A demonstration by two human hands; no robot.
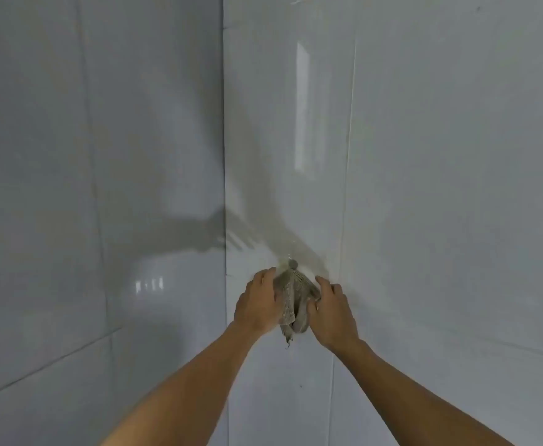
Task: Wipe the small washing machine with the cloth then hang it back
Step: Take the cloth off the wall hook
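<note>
— Setting?
— Glossy pale tiled wall, two faces meeting at a corner, thin grout lines, window glare on the glaze. No washing machine in view.

— Item one?
— Cloth: grey-beige, coarse open weave, limp, bunched in folds, one frayed tail dangling below. It hangs against the right wall face just beside the corner, its top caught on a small round hook.

— Item two?
— My left hand: fingers curled round the cloth's left edge, closed on it, pressing the fabric toward the tile.

— Item three?
— My right hand: thumb and fingers pinching the right fold, likewise gripping the cloth.

— Why both hands?
— Floppy weave slumps; one side steadies while the other works the top over the hook. I judge this the hanging step, though lifting it off would look the same.

— Risk?
— Hook is small and smooth; a loose loop could slide off.
</note>
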